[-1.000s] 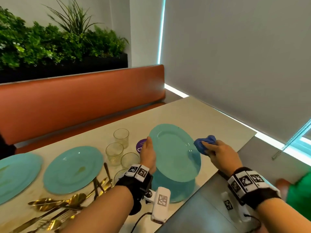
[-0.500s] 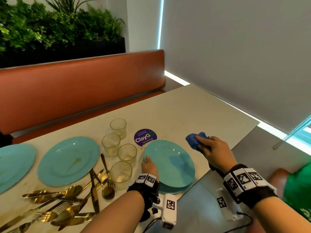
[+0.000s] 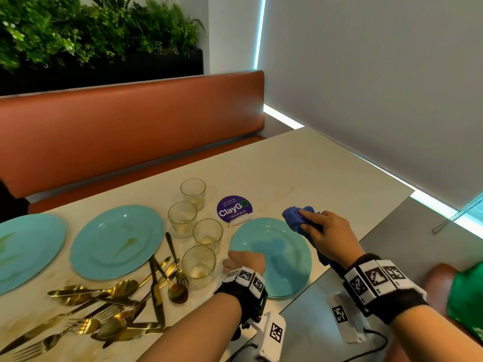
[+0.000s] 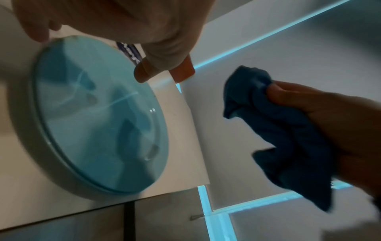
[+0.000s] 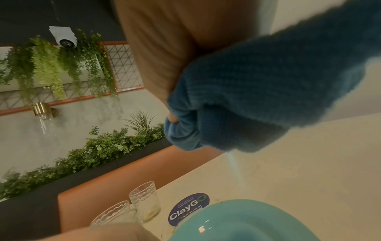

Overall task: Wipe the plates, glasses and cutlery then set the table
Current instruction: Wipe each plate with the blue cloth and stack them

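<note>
The left hand [image 3: 244,262] reaches forward with relaxed fingers [image 4: 142,73], holding nothing. The right hand [image 3: 326,236] hovers, its fingers [image 4: 276,91] curled tight in a grip.

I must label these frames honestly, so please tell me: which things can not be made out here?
- Left hand fingertips: head view, hidden behind the knuckles and wristband; whether they touch the plate is unclear.
- Leftmost plate: cut off by the frame edge.
- Cutlery pile: overlapping, uncountable.
- Cloth: blurred in the right wrist view, hides the right hand fingers.
</note>
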Action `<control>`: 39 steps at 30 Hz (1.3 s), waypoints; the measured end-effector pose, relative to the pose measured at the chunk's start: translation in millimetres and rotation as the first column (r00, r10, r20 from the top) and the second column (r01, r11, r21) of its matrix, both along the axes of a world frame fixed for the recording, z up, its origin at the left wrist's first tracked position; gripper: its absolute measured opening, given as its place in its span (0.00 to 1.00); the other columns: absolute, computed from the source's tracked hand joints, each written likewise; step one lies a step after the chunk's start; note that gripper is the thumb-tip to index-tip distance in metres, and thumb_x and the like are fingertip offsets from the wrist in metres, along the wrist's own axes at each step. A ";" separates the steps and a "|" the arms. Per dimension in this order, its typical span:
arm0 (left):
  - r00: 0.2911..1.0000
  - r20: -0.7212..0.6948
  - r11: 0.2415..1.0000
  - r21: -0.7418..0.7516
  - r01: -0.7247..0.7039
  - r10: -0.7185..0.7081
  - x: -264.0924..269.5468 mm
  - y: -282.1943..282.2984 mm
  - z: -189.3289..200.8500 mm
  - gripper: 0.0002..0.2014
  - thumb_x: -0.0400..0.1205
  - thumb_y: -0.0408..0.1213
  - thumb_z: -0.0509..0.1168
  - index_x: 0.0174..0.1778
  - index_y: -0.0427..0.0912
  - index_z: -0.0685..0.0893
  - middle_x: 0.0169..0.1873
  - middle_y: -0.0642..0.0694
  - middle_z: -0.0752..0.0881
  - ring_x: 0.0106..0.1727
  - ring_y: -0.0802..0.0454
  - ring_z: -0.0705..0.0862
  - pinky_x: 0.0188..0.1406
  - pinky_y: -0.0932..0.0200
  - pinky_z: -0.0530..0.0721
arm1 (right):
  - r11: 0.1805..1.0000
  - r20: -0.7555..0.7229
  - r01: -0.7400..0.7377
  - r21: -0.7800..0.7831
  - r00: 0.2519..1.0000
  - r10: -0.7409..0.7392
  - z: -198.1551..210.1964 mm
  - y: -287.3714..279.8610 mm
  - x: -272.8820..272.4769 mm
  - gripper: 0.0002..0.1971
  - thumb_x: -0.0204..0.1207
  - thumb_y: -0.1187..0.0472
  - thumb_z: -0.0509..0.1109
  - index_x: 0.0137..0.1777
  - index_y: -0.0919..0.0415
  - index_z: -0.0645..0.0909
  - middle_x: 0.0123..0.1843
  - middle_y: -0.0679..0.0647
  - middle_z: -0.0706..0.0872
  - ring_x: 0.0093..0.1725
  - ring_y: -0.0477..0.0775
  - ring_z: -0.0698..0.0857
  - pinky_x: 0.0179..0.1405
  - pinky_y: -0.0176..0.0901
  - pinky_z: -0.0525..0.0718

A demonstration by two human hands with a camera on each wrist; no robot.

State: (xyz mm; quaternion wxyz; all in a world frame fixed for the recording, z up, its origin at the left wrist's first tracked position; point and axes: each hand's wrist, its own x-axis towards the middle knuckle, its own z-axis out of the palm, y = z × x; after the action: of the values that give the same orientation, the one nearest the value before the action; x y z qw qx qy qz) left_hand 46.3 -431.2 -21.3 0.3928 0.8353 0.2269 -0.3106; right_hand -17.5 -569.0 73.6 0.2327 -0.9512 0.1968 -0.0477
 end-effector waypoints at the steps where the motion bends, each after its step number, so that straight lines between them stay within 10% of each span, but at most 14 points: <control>1: 0.999 0.020 0.999 -0.006 0.032 -0.032 -1.0 -1.9 3.4 0.28 0.77 0.40 0.64 0.71 0.37 0.63 0.72 0.36 0.65 0.74 0.38 0.66 0.74 0.48 0.65 | 1.000 0.001 -0.001 -0.001 1.000 0.001 1.7 3.1 1.9 0.18 0.79 0.57 0.66 0.68 0.47 0.79 0.51 0.60 0.84 0.53 0.60 0.81 0.47 0.39 0.70; 7: 0.940 0.305 0.928 -0.283 0.241 -0.151 12.4 0.4 65.4 0.27 0.80 0.41 0.64 0.74 0.37 0.69 0.71 0.37 0.74 0.70 0.40 0.76 0.69 0.51 0.76 | 1.000 0.115 0.002 0.005 0.993 -0.002 28.6 34.1 29.6 0.21 0.79 0.60 0.66 0.71 0.55 0.76 0.54 0.67 0.85 0.56 0.67 0.82 0.52 0.44 0.74; 11: 0.844 0.532 0.880 -0.430 0.201 0.067 57.5 63.7 126.7 0.22 0.81 0.40 0.65 0.71 0.40 0.73 0.66 0.43 0.78 0.57 0.48 0.81 0.50 0.67 0.79 | 0.999 0.178 0.001 0.040 0.984 -0.008 56.1 70.9 59.8 0.22 0.81 0.59 0.63 0.75 0.62 0.71 0.67 0.65 0.82 0.66 0.64 0.79 0.65 0.45 0.72; 13: 0.804 0.560 0.877 -0.468 0.108 0.199 89.3 113.1 138.9 0.21 0.80 0.41 0.65 0.69 0.40 0.74 0.63 0.41 0.81 0.59 0.43 0.83 0.58 0.56 0.82 | 0.998 0.197 -0.026 0.049 0.980 0.016 65.6 95.4 74.9 0.23 0.81 0.58 0.63 0.75 0.63 0.71 0.69 0.64 0.80 0.68 0.63 0.78 0.67 0.44 0.71; 19: 0.893 0.396 0.972 -0.182 -0.151 0.213 158.0 267.6 83.4 0.19 0.80 0.36 0.61 0.63 0.27 0.80 0.60 0.30 0.84 0.60 0.34 0.83 0.60 0.46 0.84 | 0.987 0.160 -0.155 0.033 0.976 0.147 64.2 182.1 107.0 0.21 0.81 0.55 0.62 0.72 0.61 0.75 0.67 0.62 0.83 0.66 0.61 0.81 0.67 0.44 0.73; 25: 0.964 0.176 0.960 0.230 0.158 -0.201 160.9 346.4 20.7 0.18 0.86 0.34 0.53 0.68 0.30 0.77 0.70 0.34 0.78 0.69 0.40 0.77 0.64 0.56 0.75 | 0.978 0.056 -0.209 0.002 0.976 0.209 49.0 238.8 114.2 0.19 0.81 0.56 0.62 0.71 0.58 0.76 0.63 0.61 0.85 0.63 0.60 0.82 0.63 0.43 0.74; 31: 0.937 0.136 0.932 0.221 0.289 -0.322 159.7 368.1 -23.5 0.18 0.86 0.35 0.56 0.70 0.37 0.78 0.68 0.38 0.80 0.68 0.43 0.80 0.58 0.59 0.78 | 0.994 0.004 -0.111 0.005 0.994 0.111 44.5 260.1 105.7 0.18 0.81 0.58 0.63 0.69 0.58 0.78 0.61 0.60 0.86 0.60 0.59 0.83 0.57 0.39 0.74; 36: 0.987 0.103 0.992 0.032 0.124 -0.127 166.2 372.2 -33.9 0.18 0.86 0.36 0.53 0.71 0.37 0.77 0.70 0.41 0.78 0.69 0.43 0.78 0.54 0.69 0.79 | 0.999 -0.061 -0.027 0.021 0.998 0.029 43.8 269.4 99.0 0.17 0.81 0.58 0.63 0.69 0.57 0.78 0.63 0.59 0.86 0.63 0.59 0.82 0.58 0.40 0.73; 39: 0.993 0.102 0.992 -0.104 0.074 -0.063 171.4 370.7 -15.1 0.18 0.87 0.34 0.51 0.71 0.32 0.75 0.71 0.36 0.77 0.69 0.40 0.78 0.63 0.58 0.76 | 0.999 -0.068 -0.016 0.037 0.997 0.019 43.4 274.6 97.2 0.17 0.81 0.58 0.63 0.68 0.58 0.79 0.62 0.59 0.86 0.62 0.59 0.81 0.53 0.35 0.70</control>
State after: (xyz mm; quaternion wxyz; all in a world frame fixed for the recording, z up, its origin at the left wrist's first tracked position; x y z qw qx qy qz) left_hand 217.7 -60.5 -36.3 0.4371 0.8345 0.1613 -0.2940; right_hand 79.7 -294.5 117.0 0.2436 -0.9496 0.1971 -0.0093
